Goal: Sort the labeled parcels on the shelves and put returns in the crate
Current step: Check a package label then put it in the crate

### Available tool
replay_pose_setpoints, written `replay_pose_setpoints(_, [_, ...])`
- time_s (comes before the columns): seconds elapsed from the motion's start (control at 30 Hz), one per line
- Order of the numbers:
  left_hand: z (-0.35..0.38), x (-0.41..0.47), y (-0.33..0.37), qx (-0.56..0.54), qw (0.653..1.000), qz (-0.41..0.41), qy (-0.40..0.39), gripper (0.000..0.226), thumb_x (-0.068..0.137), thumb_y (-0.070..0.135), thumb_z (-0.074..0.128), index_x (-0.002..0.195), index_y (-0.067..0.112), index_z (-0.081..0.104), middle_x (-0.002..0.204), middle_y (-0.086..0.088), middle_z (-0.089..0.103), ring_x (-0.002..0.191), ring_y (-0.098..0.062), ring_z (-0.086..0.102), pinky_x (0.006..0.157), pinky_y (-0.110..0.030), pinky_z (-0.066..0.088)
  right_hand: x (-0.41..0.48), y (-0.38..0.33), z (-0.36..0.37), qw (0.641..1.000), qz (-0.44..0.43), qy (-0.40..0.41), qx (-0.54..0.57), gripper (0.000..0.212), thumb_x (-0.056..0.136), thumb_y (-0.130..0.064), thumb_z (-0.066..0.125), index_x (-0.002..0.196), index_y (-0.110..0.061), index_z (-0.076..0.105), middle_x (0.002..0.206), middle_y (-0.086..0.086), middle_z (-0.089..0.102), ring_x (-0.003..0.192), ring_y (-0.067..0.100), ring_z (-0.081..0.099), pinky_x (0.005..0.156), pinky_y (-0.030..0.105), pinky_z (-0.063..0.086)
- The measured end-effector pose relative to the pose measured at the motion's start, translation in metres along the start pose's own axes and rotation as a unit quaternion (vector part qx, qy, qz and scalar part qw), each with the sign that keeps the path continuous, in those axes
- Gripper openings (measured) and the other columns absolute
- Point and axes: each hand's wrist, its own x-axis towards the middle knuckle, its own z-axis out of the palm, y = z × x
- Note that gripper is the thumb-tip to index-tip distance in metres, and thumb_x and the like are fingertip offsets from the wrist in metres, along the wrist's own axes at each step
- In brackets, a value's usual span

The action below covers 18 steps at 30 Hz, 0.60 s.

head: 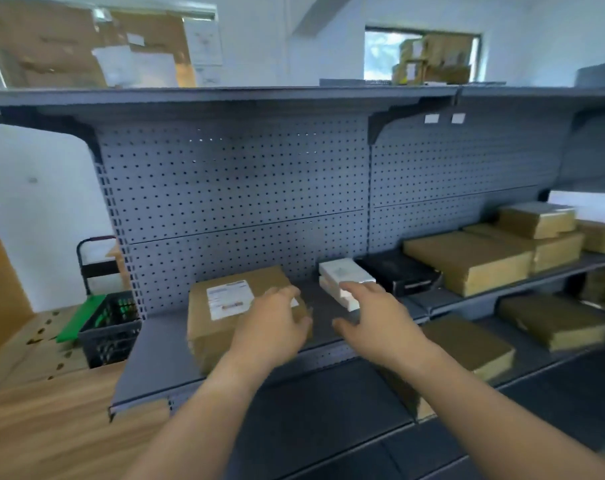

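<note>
a brown cardboard parcel [224,317] with a white printed label [229,299] on its top face sits near the left end of the grey middle shelf [155,351], close to the front edge. the left hand [271,327] lies on the parcel's right part, palm down, fingers loosely spread over the top and thumb at the right side; whether it grips is not clear. the right hand [373,320] hovers just right of it, open, fingers spread, its fingertips at a stack of small white boxes [342,278] near the shelf's back. a black box [401,275] stands right of the stack, then more brown parcels [467,261] toward the right end. a dark crate [110,327] with a green lid [82,317] stands on the wooden floor [44,427], beside the shelf's left end. flat brown parcels [553,327] lie on the lower shelf [543,362].
</note>
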Motion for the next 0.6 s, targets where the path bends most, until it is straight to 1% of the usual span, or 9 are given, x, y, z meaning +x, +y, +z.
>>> replay_pose_setpoints(0.07, [0.023,0.015,0.031,-0.005,1.000,0.009,-0.004,0.054,0.095,0.041,0.066,0.145,0.029,0.050,0.141,0.001,0.054,0.124,-0.023,0.056,0.102,-0.040,0.050,0.000,0.037,-0.017,1.000,0.015,0.003,-0.002,0.069,0.094,-0.045,0.066,0.155,-0.033,0.036,0.151,-0.001,0.042,0.134,0.026,0.048,0.110,0.048,0.044])
replay_pose_setpoints(0.17, [0.057,0.034,0.071,-0.001,1.000,0.021,-0.017,0.050,0.094,0.040,0.065,0.142,0.030,0.052,0.139,-0.001,0.055,0.124,-0.025,0.055,0.100,-0.044,0.051,0.005,0.089,-0.037,1.000,0.018,0.007,-0.003,0.071,0.094,-0.043,0.066,0.156,-0.032,0.034,0.153,-0.001,0.041,0.137,0.025,0.047,0.113,0.048,0.041])
replay_pose_setpoints(0.3, [0.090,0.049,0.107,0.013,1.000,0.002,-0.029,0.051,0.096,0.043,0.063,0.143,0.027,0.051,0.141,-0.002,0.052,0.128,-0.028,0.052,0.102,-0.047,0.050,0.018,0.139,-0.054,1.000,0.009,0.004,0.006,0.071,0.095,-0.042,0.066,0.157,-0.033,0.033,0.154,-0.002,0.041,0.139,0.024,0.045,0.115,0.047,0.040])
replay_pose_setpoints(0.43, [0.109,0.064,0.117,0.024,0.999,-0.022,-0.038,0.049,0.098,0.044,0.060,0.143,0.028,0.049,0.137,0.000,0.053,0.125,-0.025,0.052,0.099,-0.045,0.050,0.034,0.167,-0.054,1.000,-0.006,-0.003,0.030,0.069,0.096,-0.040,0.065,0.157,-0.032,0.033,0.152,-0.003,0.041,0.137,0.024,0.047,0.114,0.045,0.041])
replay_pose_setpoints(0.6, [0.118,0.085,0.104,0.033,0.998,-0.041,-0.036,0.050,0.098,0.043,0.060,0.144,0.028,0.049,0.139,0.000,0.054,0.125,-0.024,0.053,0.100,-0.044,0.050,0.066,0.177,-0.038,0.998,-0.022,-0.020,0.062,0.068,0.098,-0.041,0.064,0.158,-0.032,0.032,0.157,-0.004,0.035,0.140,0.022,0.043,0.116,0.039,0.039])
